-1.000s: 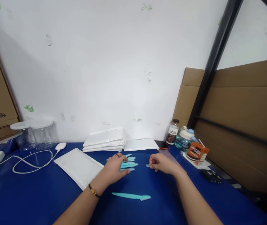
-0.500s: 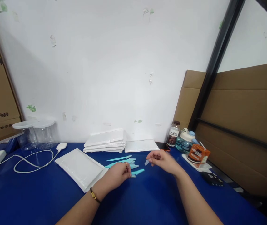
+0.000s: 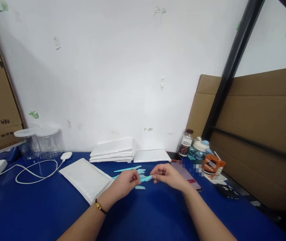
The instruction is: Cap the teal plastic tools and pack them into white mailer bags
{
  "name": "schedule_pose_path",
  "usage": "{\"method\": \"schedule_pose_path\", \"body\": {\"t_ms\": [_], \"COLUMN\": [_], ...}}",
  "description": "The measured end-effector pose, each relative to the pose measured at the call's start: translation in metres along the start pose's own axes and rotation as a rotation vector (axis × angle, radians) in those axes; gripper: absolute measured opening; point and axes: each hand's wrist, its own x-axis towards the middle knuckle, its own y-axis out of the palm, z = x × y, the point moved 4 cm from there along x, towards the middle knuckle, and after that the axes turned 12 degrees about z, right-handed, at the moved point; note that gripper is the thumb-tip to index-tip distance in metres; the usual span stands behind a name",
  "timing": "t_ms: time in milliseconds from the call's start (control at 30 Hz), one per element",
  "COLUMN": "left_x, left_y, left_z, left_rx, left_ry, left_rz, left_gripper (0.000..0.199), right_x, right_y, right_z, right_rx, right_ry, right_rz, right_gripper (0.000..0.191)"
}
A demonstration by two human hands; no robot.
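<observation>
Nearest, the bare blue table [image 3: 145, 217] runs in front of both hands; the left hand [image 3: 125, 184], its wrist in a dark bracelet with a gold bead [image 3: 99, 206], is nearly closed, thumb and forefinger pinched on a slim turquoise plastic razor [image 3: 146, 179]; the right hand [image 3: 168, 175] is curled opposite, its fingertips drawn together at the razor's other end; whether a cap sits in or under those fingertips is too small to tell. The held razor thus spans the gap between the two hands, and looks to be midway through its handling, not yet let go by either.

Just beside the left thumb, on its near side, lies a short visible part of another turquoise razor [image 3: 140, 187]; past the left hand's knuckles is a loose group of turquoise plastic razors [image 3: 127, 169], partly covered by that hand, so neither their number nor how many are finished can be told; the work seems only part done.

To the left of the left hand a white padded envelope [image 3: 86, 177] lies flat, its contents not visible; right of the right hand is a dark-edged phone [image 3: 186, 175]; farther beyond the left hand rise stacked white padded envelopes [image 3: 111, 152], with a flat white packet [image 3: 152, 156] beside them.
</observation>
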Motion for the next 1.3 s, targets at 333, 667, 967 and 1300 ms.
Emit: {"method": "schedule_pose_path", "body": {"t_ms": [333,667,967,1300], "left_x": [-0.003,0.023,0.042,0.039], "left_y": [-0.020,-0.023,0.011,0.020], "left_z": [0.013,0.008,-0.010,-0.018], "left_rx": [0.498,0.668,0.739,0.632], "left_ry": [-0.102,-0.179,-0.245,-0.218], "left_rz": [-0.075,0.096,0.011,-0.109], "left_gripper": [0.103,0.066,0.035,0.033], "right_x": [0.015,0.011,0.034,0.029], "right_y": [0.014,-0.015,0.004,0.000], "right_z": [-0.031,-0.020,-0.058,-0.026], "right_rx": [-0.182,-0.498,-0.394,-0.272], "right_ry": [0.096,-0.059,-0.072,-0.139], "right_rz": [0.025,-0.342,-0.320,-0.435], "right_gripper": [0.023,0.024,0.041,0.037]}}
